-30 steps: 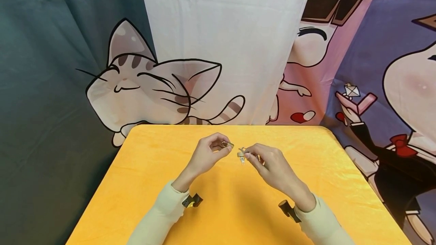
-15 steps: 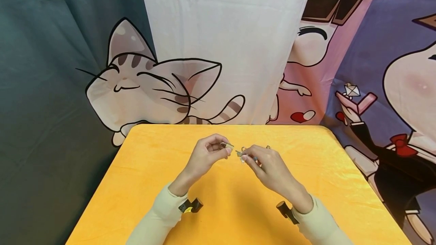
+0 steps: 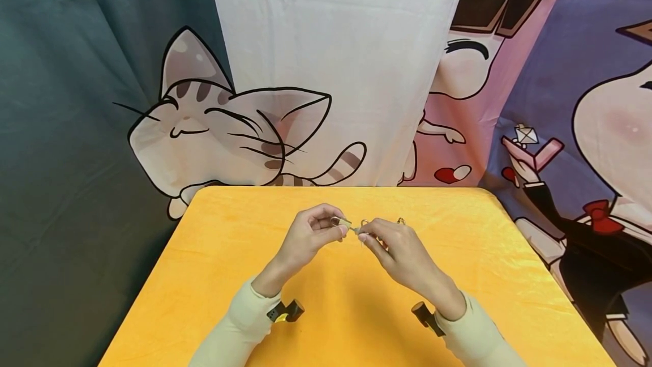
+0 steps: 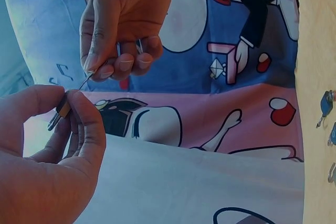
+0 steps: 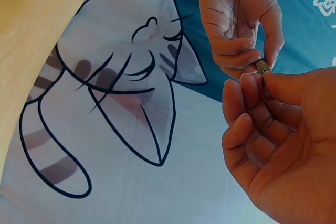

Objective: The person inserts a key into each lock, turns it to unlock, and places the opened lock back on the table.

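A small brass padlock is pinched between the thumb and fingertips of my left hand; its shackle points left. My right hand pinches a small silver key, blade turned toward the padlock. In the left wrist view the blade reaches the padlock beside the left fingertips; whether it has entered the keyhole I cannot tell. Thin metal pieces show by the right hand's other curled fingers. The right wrist view has both hands meeting fingertip to fingertip, which hides most of the padlock and key.
Small metal items lie on the yellow table beyond my right hand, partly covered by it. Several small keys, some blue-headed, show at the left wrist view's right edge. Printed cartoon curtains hang behind the table.
My right hand has moved slightly left and turned the key toward the padlock, closing the gap between them. The left hand has stayed nearly in place, still holding the padlock.
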